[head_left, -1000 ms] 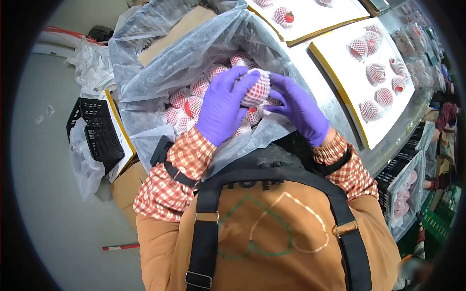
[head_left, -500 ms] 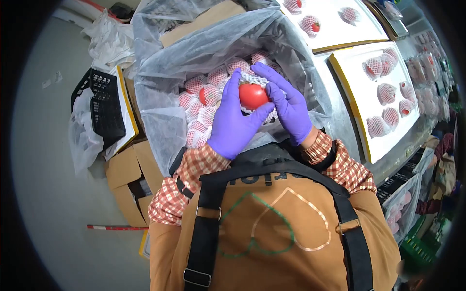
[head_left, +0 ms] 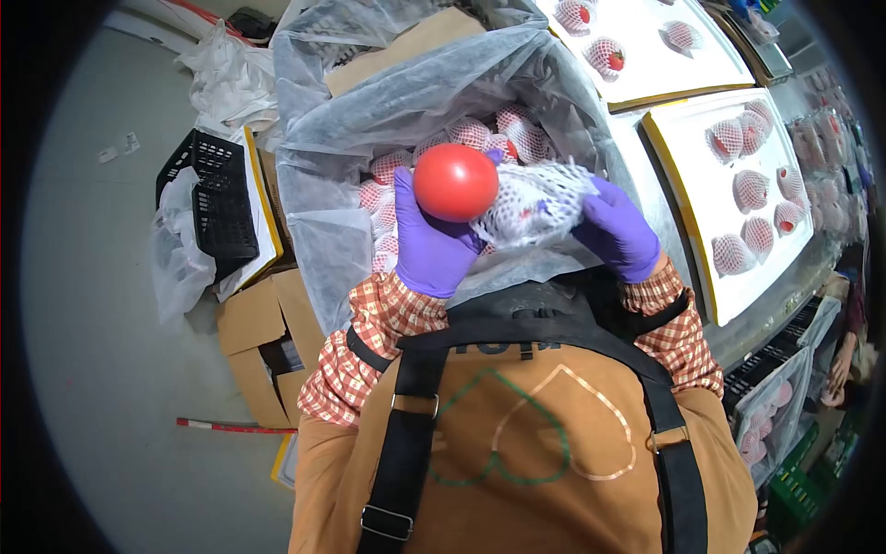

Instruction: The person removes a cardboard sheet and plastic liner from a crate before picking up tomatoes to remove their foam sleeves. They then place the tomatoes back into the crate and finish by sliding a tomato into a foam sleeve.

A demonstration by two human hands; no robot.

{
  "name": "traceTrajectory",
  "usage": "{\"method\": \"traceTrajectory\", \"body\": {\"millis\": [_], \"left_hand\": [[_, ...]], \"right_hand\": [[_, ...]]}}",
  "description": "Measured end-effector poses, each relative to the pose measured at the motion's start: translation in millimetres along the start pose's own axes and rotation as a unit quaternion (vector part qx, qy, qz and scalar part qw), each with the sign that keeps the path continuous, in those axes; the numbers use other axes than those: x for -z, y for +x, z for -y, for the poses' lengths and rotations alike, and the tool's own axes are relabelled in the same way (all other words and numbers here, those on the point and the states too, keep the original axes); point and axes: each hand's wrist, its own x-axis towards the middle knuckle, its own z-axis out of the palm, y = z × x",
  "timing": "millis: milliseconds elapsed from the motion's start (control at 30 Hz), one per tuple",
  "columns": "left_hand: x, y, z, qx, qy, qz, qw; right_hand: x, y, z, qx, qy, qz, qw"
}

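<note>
We are cupping the bare tomato (head_left: 455, 182) in our curled left hand (head_left: 429, 242); beside it, our right hand (head_left: 616, 231) is clutching the net (head_left: 532, 203), seemingly holding it clear.

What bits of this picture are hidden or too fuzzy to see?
Head view:
- Left hand: most of its fingers are behind the red fruit it holds.
- Right hand: fingers partly buried in the foam net.
- Box: its bottom is covered by netted fruit and plastic liner.
- Packs at the right edge: blurred and cut off by the lens rim.
</note>
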Motion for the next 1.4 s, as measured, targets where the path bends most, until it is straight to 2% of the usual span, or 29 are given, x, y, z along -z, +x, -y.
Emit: {"method": "traceTrajectory", "body": {"millis": [33, 100, 133, 167, 200, 300, 400, 500, 533, 633, 667, 700, 767, 833, 867, 900, 933, 967, 1033, 1100, 1133, 1167, 1200, 1233, 1267, 1300, 1333, 1367, 1400], "left_hand": [[5.0, 2.3, -1.5, 0.0, 0.002, -0.001, 1.0], [19.0, 6.1, -2.2, 0.08, -0.124, 0.154, 0.977], [12.8, 4.1, -1.2, 0.083, -0.123, 0.153, 0.977], [2.2, 2.1, 0.7, 0.075, -0.084, 0.046, 0.993], [-3.9, 1.4, 2.5, 0.066, -0.044, -0.06, 0.995], [7.2, -0.2, -0.6, 0.137, -0.047, 0.004, 0.989], [7.2, -1.3, -3.0, 0.146, -0.024, 0.015, 0.989], [11.0, -0.9, 0.0, 0.145, -0.017, 0.022, 0.989], [10.5, -1.0, 0.4, 0.136, -0.011, 0.017, 0.991], [0.2, -5.3, 3.0, 0.086, 0.034, 0.0, 0.996], [-2.7, -5.1, 3.7, 0.074, 0.069, 0.021, 0.995], [-4.3, -4.8, 3.5, 0.061, 0.105, 0.042, 0.992], [4.3, -3.1, 0.8, 0.038, 0.121, 0.052, 0.991], [5.2, 1.3, -2.6, -0.077, 0.44, 0.012, 0.895], [-2.1, -1.6, -0.8, -0.133, 0.497, 0.012, 0.858], [-8.1, -3.3, 1.0, -0.134, 0.495, 0.014, 0.858], [-12.5, -4.0, 2.8, -0.171, 0.552, 0.028, 0.816], [-15.1, -3.9, 5.1, -0.205, 0.604, 0.04, 0.769], [-16.9, -1.6, 11.8, -0.234, 0.625, 0.055, 0.743], [-17.8, 1.2, 16.8, -0.263, 0.642, 0.07, 0.717], [-20.5, 1.9, 17.6, -0.284, 0.68, 0.077, 0.671], [-24.8, 2.1, 19.0, -0.304, 0.716, 0.084, 0.623], [-29.9, -4.4, 20.3, -0.26, 0.695, 0.066, 0.667], [-28.2, -4.3, 20.9, -0.261, 0.692, 0.068, 0.669], [-23.9, -3.3, 19.1, -0.237, 0.624, 0.084, 0.74], [-20.8, -3.5, 16.9, -0.208, 0.55, 0.1, 0.803], [-23.7, -6.1, 14.2, -0.217, 0.53, 0.092, 0.814], [-23.3, -3.3, 12.6, -0.215, 0.528, 0.095, 0.816], [-23.0, 0.8, 11.0, -0.196, 0.522, 0.043, 0.829]], "right_hand": [[0.7, -4.8, -1.6, 0.038, 0.118, 0.057, 0.991], [16.0, -13.0, -14.8, 0.0, 0.133, 0.068, 0.989], [9.7, -13.5, -23.8, 0.023, 0.14, -0.016, 0.99], [5.2, -14.4, -26.8, 0.045, 0.145, -0.101, 0.983], [6.6, -10.8, -20.5, 0.036, 0.417, 0.05, 0.907], [3.8, -1.7, -16.1, 0.058, 0.497, 0.124, 0.857], [-3.0, 0.3, -8.4, 0.113, 0.467, 0.104, 0.871], [-3.1, -0.1, -4.0, 0.106, 0.409, 0.062, 0.904], [1.4, -3.6, -4.0, 0.089, 0.382, 0.012, 0.92], [5.0, -1.9, 5.2, 0.131, 0.362, 0.036, 0.922], [-0.4, -2.4, 11.6, 0.142, 0.336, -0.021, 0.931], [-1.2, -3.0, 15.1, 0.143, 0.334, -0.019, 0.931], [1.3, -6.0, 20.0, 0.189, 0.173, -0.141, 0.956], [7.9, -7.9, 11.8, 0.201, 0.109, -0.146, 0.963], [6.8, -9.3, 7.1, 0.155, 0.004, -0.212, 0.965], [3.5, -10.8, 4.7, 0.107, -0.102, -0.274, 0.95], [-11.0, -10.1, 5.1, 0.15, -0.171, -0.264, 0.937], [-16.3, -9.0, 6.3, 0.09, -0.164, -0.239, 0.953], [-35.2, -1.2, 5.0, 0.177, -0.153, -0.131, 0.963], [-46.3, 2.3, 3.3, 0.201, -0.175, -0.085, 0.96], [-45.1, 8.2, 3.9, 0.276, -0.307, -0.103, 0.905], [-46.3, 6.4, 5.2, 0.277, -0.311, -0.104, 0.903], [-48.6, 2.4, 5.8, 0.233, -0.224, -0.116, 0.939], [-49.1, -0.7, 7.6, 0.186, -0.135, -0.127, 0.965], [-45.5, -6.6, 16.6, 0.123, -0.116, -0.125, 0.978], [-41.4, -7.2, 16.0, 0.123, -0.118, -0.127, 0.977], [-35.3, -7.0, 13.3, 0.114, 0.101, -0.098, 0.984], [-30.1, -7.2, 12.4, 0.101, 0.314, -0.063, 0.942], [-26.7, -7.6, 13.2, 0.1, 0.338, -0.066, 0.934]]}}
